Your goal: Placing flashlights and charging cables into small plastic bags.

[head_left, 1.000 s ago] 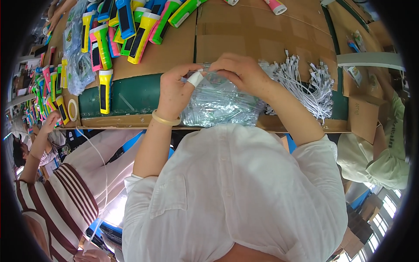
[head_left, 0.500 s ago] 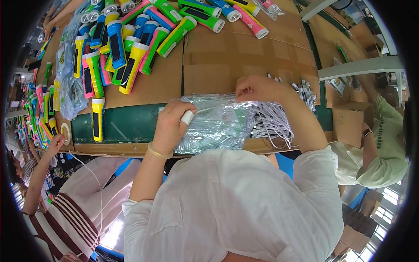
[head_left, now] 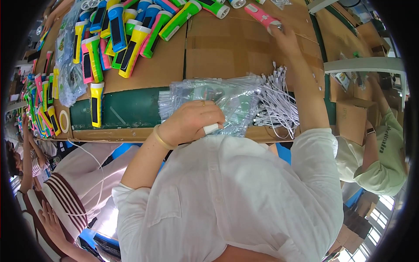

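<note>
My right hand (head_left: 283,37) reaches over the cardboard-covered table, its fingers closed around the lens end of a pink flashlight (head_left: 259,16). Nearer to me, my left hand (head_left: 194,120) is closed at a clear plastic bag (head_left: 235,111), part of a loose pile of bags at the table's front. A white piece (head_left: 211,129) shows at the tip of this hand's thumb; I cannot tell whether it is a wrapping or something held. Beside the bags, below my right forearm, lies a heap of white cables (head_left: 277,107).
Several flashlights in yellow, green, blue and pink (head_left: 131,50) are piled at the far left. One yellow flashlight (head_left: 96,107) lies apart near the front edge. A tape roll (head_left: 64,121) is farther left. A cardboard box (head_left: 355,118) stands right, near a co-worker in green (head_left: 390,153).
My right hand has left the bag pile and moved far and right, onto the pink flashlight. My left hand has shifted right over the bags. The co-worker's hand left the tape roll.
</note>
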The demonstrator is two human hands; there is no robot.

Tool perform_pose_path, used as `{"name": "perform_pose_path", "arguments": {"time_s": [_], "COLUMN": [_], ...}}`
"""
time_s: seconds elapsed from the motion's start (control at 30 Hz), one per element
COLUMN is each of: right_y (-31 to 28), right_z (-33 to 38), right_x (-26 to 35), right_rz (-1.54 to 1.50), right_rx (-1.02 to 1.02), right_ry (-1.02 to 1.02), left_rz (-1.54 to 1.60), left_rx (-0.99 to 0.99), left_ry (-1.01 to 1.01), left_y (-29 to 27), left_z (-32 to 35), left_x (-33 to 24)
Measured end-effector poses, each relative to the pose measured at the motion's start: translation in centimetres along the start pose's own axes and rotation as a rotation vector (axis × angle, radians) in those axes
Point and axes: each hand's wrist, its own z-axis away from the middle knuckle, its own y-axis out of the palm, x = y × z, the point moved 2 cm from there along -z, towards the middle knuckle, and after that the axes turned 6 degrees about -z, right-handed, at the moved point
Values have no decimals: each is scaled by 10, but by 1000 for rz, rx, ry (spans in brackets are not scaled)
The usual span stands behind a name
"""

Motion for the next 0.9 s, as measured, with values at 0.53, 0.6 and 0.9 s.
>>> {"name": "perform_pose_path", "arguments": {"time_s": [0.53, 0.6, 0.9], "right_y": [-22, -2, 47], "right_z": [165, 171, 181], "right_x": [135, 125, 123], "right_rz": [-545, -869, -295], "right_rx": [725, 886, 761], "right_ry": [439, 271, -273], "left_rz": [-96, -64, -15], "left_rx": [-234, -261, -396], "left_ry": [-54, -38, -101], "left_y": [16, 20, 19], "left_z": [13, 14, 20], "left_x": [2, 2, 3]}}
